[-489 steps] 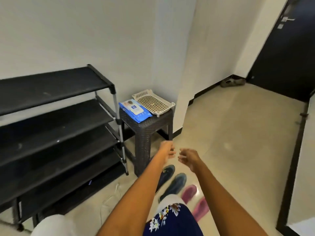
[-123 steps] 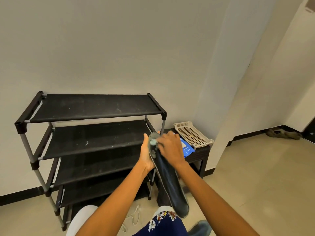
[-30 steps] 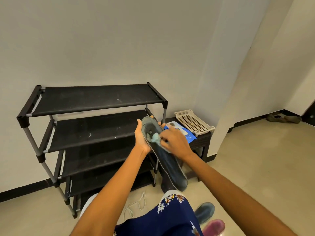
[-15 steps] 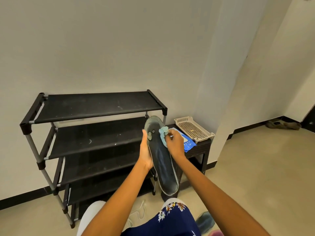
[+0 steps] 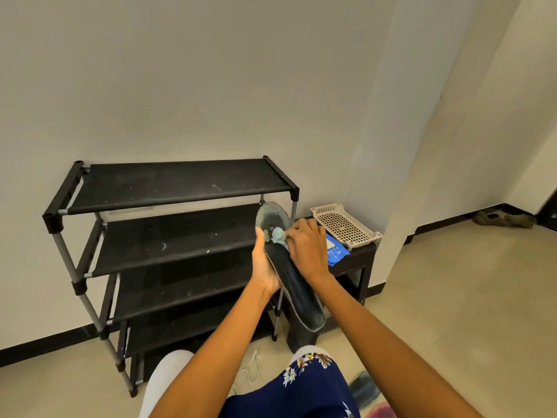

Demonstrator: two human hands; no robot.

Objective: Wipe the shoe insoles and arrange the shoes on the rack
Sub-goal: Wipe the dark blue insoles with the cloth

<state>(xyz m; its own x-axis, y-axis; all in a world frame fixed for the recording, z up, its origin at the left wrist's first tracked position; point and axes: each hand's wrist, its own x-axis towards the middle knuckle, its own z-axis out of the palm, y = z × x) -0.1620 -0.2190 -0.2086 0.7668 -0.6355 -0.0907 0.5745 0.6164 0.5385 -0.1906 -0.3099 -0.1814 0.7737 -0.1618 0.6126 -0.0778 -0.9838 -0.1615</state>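
1. Both hands work on one dark shoe point(image 5: 294, 282) held in front of the rack point(image 5: 174, 236). With my left hand point(image 5: 264, 267) I grip its left edge from beneath, palm up, thumb on the rim.
2. With my right hand point(image 5: 307, 251), fingers curled, I pinch a pale blue wipe point(image 5: 278, 236) against the insole near the far end.
3. Shoe orientation: tilted, far end raised, near end hanging unsupported above my knee.
4. Risk: heavy wiping pressure could lever the shoe out of my one-sided left grip and drop it to the floor point(image 5: 452, 297).
5. Risk: the bunched wipe may skip part of the insole.
6. Head view, remainder: a wipe pack point(image 5: 336, 250) and a basket point(image 5: 343, 226) sit on the stool point(image 5: 358, 260); a second dark shoe point(image 5: 363, 389) lies on the floor; rack shelves carry no shoes yet.
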